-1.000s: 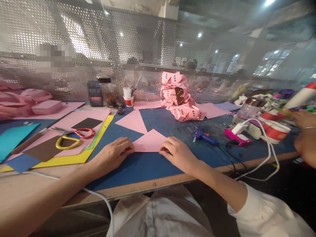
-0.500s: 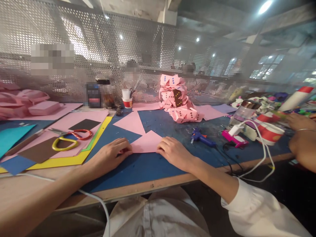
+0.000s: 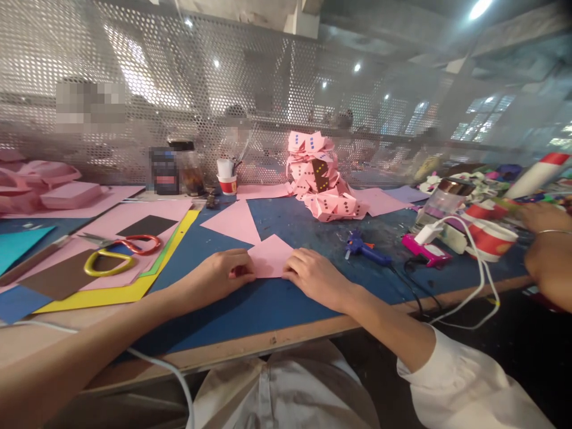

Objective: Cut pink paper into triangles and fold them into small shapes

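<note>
A folded piece of pink paper (image 3: 271,257) lies on the blue mat, its peak pointing away from me. My left hand (image 3: 230,269) pinches its left side, with the fingers curled. At the right corner of its near edge, my right hand (image 3: 308,273) closes thumb and fingers on the paper. The far-left part of the piece is hidden by my left hand. Just beyond lies a pink paper triangle (image 3: 235,220). Farther back stands a stack of pink folded paper (image 3: 308,176) with blue, brown and yellow dots.
Scissors (image 3: 109,262) rest on coloured sheets at left. A blue glue gun (image 3: 369,250) lies right, near a pink power adapter (image 3: 426,249) with a white cable. A jar (image 3: 440,205) and a red-white paper cup (image 3: 491,238) stand beyond. Another person's arm (image 3: 547,250) reaches in at right.
My left hand has moved right along the pink paper, covering more of its left side. The right hand stays at the right corner. The view has shifted slightly.
</note>
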Demonstrator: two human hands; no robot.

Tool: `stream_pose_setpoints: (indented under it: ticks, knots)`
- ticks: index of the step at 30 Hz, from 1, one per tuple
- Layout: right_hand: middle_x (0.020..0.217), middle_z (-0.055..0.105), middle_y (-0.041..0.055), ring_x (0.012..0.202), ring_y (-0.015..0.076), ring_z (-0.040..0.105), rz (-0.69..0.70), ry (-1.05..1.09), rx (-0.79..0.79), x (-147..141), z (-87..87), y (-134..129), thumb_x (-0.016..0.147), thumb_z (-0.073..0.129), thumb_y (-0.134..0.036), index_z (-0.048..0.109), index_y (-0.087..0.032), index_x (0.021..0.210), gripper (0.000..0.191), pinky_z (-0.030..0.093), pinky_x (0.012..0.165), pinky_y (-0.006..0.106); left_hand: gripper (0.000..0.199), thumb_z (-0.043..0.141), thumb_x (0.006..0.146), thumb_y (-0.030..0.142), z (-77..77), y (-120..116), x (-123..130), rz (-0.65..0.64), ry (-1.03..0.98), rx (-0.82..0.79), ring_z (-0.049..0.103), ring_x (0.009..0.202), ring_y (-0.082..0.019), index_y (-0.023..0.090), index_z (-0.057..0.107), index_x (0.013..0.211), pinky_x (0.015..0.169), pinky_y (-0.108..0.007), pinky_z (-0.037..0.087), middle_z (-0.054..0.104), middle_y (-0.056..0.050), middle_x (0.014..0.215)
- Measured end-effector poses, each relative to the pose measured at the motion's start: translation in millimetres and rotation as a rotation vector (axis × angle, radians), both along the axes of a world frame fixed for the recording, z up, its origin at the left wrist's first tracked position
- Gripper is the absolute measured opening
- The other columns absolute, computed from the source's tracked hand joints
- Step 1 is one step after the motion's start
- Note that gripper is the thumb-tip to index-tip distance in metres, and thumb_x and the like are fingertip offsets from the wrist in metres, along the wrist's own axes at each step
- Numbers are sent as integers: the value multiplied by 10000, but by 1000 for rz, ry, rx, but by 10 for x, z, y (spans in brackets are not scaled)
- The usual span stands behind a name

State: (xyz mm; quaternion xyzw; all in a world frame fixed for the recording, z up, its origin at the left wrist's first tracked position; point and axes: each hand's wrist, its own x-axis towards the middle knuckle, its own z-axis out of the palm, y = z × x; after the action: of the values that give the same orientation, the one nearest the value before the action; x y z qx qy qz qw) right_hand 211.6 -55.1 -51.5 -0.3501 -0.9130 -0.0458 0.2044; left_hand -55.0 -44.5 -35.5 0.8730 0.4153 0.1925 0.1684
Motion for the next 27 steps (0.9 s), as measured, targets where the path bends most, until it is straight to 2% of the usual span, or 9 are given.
stream_pose_setpoints:
  ticks: [7,16,27]
  knots:
    - [971,663,57,928,196,593,17,69,-62,-20,56,-51,972,648,-292,616,-179,906,134,449,860,331,191,567,925,343,-22,-14,26,5,-41,-25,558,702,-141,199,667,850,665,-249,421,648,2,798]
    - [879,660,33,867,170,588,81,160,-139,-24,30,-19,963,655,-233,611,-180,849,133,442,819,288,193,583,922,336,-3,-81,12,-12,-44,-25,560,691,-131,199,679,825,665,-240,418,657,8,777]
    - [857,651,23,819,153,570,1,183,-200,-16,-4,3,955,658,-233,608,-179,830,145,415,777,274,253,632,898,434,-35,-23,-15,31,-60,-56,570,689,-138,208,697,807,673,-248,423,676,17,763]
